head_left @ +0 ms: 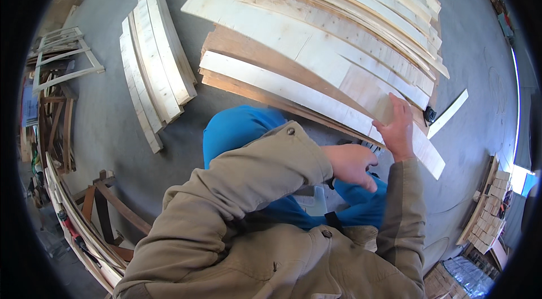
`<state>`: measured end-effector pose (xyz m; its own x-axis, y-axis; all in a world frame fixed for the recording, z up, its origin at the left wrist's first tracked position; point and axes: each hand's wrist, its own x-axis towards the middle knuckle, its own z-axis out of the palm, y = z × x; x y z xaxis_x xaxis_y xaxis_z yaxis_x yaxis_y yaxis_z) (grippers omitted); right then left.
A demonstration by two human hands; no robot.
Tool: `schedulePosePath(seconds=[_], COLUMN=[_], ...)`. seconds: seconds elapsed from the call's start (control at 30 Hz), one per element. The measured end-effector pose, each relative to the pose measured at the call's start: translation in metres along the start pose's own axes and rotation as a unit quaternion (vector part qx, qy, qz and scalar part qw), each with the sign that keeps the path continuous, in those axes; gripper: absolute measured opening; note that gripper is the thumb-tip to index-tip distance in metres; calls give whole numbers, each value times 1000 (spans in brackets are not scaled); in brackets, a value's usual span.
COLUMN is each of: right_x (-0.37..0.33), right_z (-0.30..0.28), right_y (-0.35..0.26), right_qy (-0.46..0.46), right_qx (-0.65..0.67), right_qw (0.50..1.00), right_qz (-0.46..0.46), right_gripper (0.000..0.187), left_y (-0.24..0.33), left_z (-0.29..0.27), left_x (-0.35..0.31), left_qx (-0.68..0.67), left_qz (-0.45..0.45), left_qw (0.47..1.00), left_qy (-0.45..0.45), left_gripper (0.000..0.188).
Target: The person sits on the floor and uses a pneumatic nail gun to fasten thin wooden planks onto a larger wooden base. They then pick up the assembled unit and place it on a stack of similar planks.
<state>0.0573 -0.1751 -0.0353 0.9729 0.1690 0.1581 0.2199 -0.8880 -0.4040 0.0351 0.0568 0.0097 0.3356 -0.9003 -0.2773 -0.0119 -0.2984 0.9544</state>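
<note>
My right hand (pixel 398 132) is over the right end of a narrow pale plank (pixel 282 87), thumb and fingers spread. Its fingertips reach across a wider light board (pixel 361 84); whether they press on it cannot be told. The narrow plank lies along the near side of a low stack of boards. My left hand (pixel 351 164) is bent across my body, left of my right wrist and just short of the stack. Its fingers are slightly curled with a gap between them, and nothing shows in it. Its palm is hidden. Blue-clothed knees (pixel 240 127) show under my sleeves.
Several long boards (pixel 339 0) fill the far side of the stack. Another pile of planks (pixel 152 56) lies on the grey floor at left. A small black object (pixel 430 114) sits by the stack's right edge, near a loose strip (pixel 449 114). Wooden frames (pixel 68 59) stand far left.
</note>
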Motion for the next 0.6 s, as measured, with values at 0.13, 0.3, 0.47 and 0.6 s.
schedulePosePath(seconds=[0.13,0.3,0.47,0.6], right_x=[-10,-14,-15,-18], right_z=[52,107,141,164], right_y=[25,33,39,45], right_qy=[-40,-100,-131,-144], right_qx=[-4,3,15,11], right_qw=[999,995,991,989], right_qz=[7,27,22,21], right_gripper=[94,95,97,99], left_y=[14,11,3,5], left_z=[0,0,5,3], left_x=[0,3,0,-3], left_qx=[149,302,321,331], left_qz=[-1,26,51,49], left_qw=[989,952,945,941], left_qy=[-20,44,41,42], left_gripper=[77,70,64,63])
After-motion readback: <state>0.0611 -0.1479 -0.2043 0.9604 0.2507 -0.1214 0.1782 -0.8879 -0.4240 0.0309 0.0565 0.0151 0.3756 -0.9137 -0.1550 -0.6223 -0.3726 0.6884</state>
